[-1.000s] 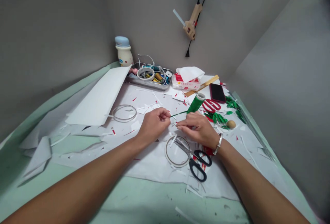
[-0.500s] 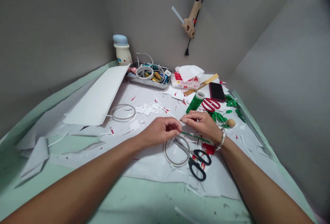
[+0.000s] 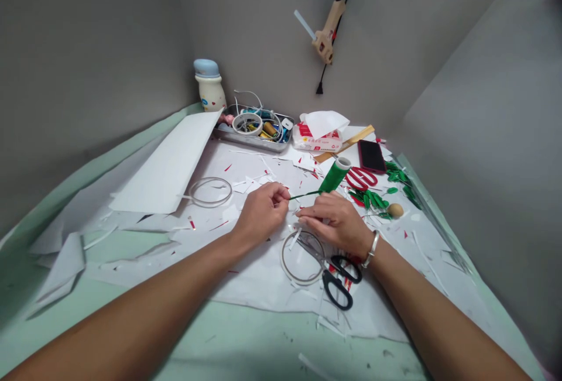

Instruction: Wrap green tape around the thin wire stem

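My left hand [image 3: 263, 208] is closed, its thumb and fingertips pinching one end of a thin green stem [image 3: 305, 195]. From there the stem runs right, behind the knuckles of my right hand [image 3: 336, 220]. The fingers of my right hand are pressed together just right of my left hand; whatever is between them is too small to make out. A green thread spool [image 3: 335, 175] stands tilted behind my right hand. Below it lie scissors with black handles [image 3: 337, 290], across a roll of tape [image 3: 283, 264].
Behind are a metal tray [image 3: 263, 146] of spools and tape, a tissue pack [image 3: 318, 138] and a phone [image 3: 371, 155]. Red scissors [image 3: 362, 179], green leaves [image 3: 371, 198] and a wooden ball [image 3: 395, 210] lie right. White card [image 3: 167, 164] and a wire coil [image 3: 211, 192] lie left.
The green stem has swung from sloping down under my right wrist to rising slightly toward the spool. My left hand has moved up and left, my right hand slightly down.
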### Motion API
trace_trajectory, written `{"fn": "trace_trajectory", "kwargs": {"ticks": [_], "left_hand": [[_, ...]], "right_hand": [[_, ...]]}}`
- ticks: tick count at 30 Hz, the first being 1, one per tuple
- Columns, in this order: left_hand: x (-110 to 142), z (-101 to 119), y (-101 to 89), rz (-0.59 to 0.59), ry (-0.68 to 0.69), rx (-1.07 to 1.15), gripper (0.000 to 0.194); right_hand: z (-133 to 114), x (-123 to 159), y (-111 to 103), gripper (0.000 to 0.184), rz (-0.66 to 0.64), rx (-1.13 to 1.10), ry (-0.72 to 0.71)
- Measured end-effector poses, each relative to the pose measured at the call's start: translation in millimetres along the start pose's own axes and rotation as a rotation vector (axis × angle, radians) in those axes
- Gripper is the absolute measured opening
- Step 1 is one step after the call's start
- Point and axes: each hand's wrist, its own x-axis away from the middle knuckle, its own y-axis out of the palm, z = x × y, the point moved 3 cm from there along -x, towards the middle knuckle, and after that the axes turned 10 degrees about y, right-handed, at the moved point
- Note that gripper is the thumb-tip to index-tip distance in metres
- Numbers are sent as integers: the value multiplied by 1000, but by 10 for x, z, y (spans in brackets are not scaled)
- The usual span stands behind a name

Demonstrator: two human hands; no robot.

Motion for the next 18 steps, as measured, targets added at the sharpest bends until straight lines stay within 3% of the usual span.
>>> {"fn": "trace_trajectory", "kwargs": {"ticks": [5,11,15,18], "left_hand": [[27,53,36,-84,81,-87,13],[79,114,137,-295,186,149,13],[72,134,141,-370,119,324,10],[38,110,124,-333,20,470,8]], "right_hand": [[20,-24,-101,16,78,0,21],[136,-39,-147,19,89,-252,174],[248,-46,-118,19,24,-371,274],[239,-38,-58,21,-11,-384,280]]}}
